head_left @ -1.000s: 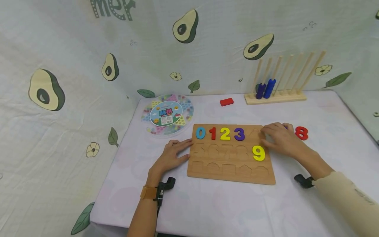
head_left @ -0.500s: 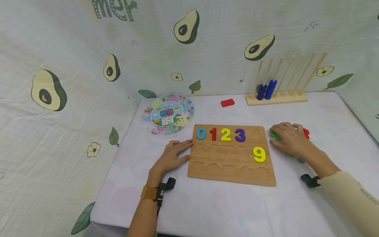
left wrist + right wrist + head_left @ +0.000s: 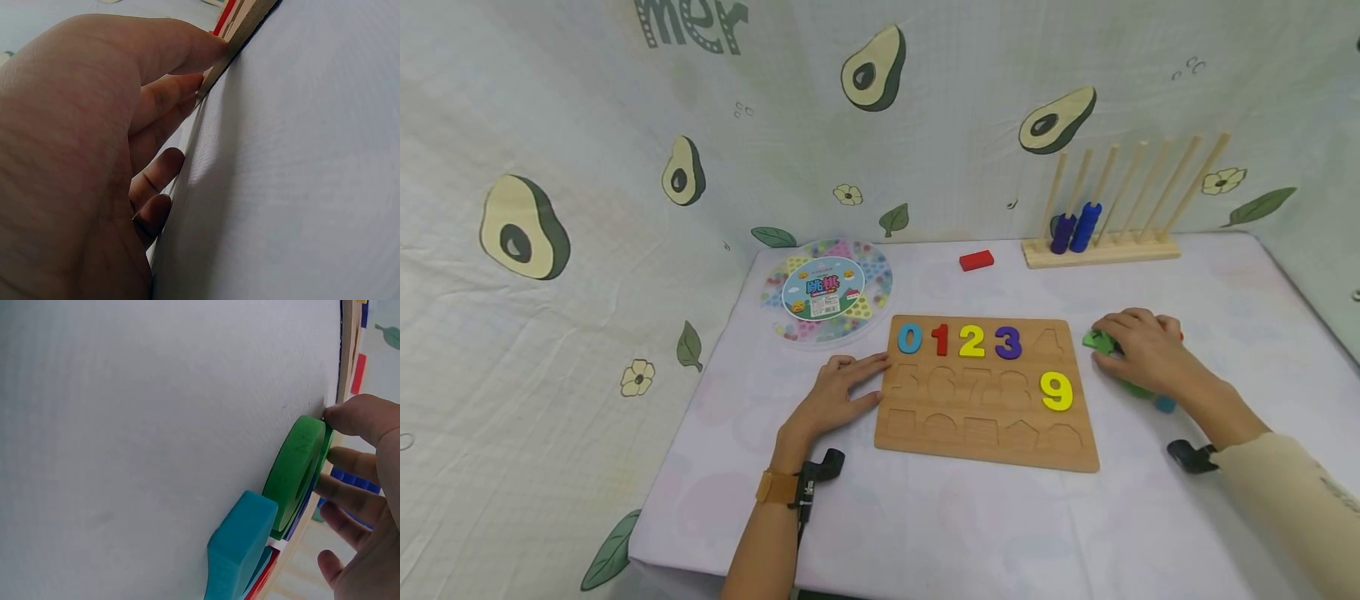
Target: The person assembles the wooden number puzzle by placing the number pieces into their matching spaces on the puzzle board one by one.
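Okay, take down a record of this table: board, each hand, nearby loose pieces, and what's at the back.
Board: wooden board; top row blue 0, red 1, yellow 2, purple 3; yellow 9 at the middle row's right end
Left hand: touching the board's left edge
Right hand: touching a green piece right of the board; grip unclear
Loose pieces: include rounded green piece, blue piece, partly hidden red piece
Back: round game disc, red block, peg rack with two stacks

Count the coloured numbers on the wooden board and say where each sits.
5: blue 0, red 1, yellow 2 and purple 3 along the top row from the left; yellow 9 at the right end of the middle row. None on the board looks hidden.
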The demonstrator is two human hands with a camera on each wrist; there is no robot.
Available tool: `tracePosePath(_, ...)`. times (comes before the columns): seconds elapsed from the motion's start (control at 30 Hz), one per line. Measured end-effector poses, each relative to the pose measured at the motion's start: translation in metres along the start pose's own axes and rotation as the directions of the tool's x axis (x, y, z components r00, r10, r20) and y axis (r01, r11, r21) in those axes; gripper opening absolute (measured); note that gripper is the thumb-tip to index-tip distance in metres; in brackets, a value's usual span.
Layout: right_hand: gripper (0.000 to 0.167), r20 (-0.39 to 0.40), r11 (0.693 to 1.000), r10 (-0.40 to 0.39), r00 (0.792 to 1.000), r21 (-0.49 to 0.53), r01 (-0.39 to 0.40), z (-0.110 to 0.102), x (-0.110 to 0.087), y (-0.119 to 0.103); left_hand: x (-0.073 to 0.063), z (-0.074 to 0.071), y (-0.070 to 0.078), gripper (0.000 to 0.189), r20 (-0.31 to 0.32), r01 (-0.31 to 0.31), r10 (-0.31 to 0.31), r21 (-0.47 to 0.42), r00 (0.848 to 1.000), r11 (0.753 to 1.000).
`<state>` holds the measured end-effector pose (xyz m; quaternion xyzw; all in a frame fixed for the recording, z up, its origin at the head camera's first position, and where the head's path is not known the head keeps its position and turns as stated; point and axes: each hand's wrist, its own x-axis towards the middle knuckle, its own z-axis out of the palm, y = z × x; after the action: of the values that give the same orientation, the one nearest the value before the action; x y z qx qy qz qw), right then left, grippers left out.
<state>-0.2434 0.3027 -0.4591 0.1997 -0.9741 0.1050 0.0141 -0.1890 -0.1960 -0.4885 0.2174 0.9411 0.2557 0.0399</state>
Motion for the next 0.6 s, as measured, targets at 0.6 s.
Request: tracePosePath(0.6,0.053,-0.052,1.000,0.006,0.999,0.026,-0.005,-0.0002,-0.0010,-0.0015,-0.0013,-0.0014,0.0035,0.056,-0.007,-0.007,0.007,-0.009,1.000,1.000)
